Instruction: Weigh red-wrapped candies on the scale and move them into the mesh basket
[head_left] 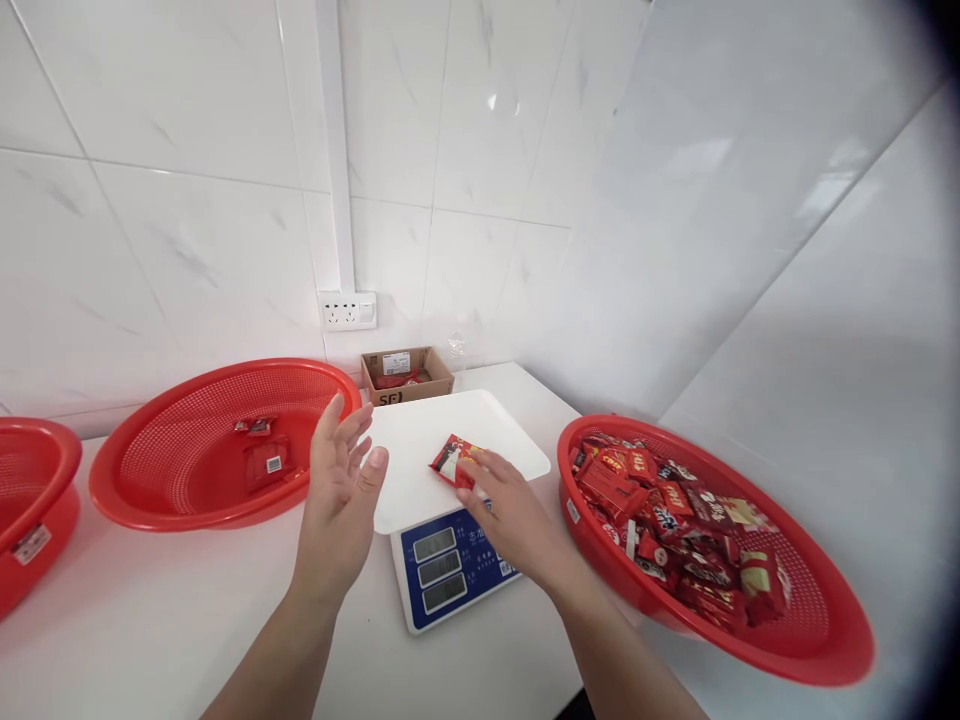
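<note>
Right hand: fingers partly curled at the near edge of a red packet – firm hold or mere contact, cannot tell. Left hand: open, fingers spread, nothing held. The packet is at the white pan of the scale; full seating not confirmed. Status: one packet at the pan – many wrapped packets in the right basket, only a few in the basket left of the scale.
</note>
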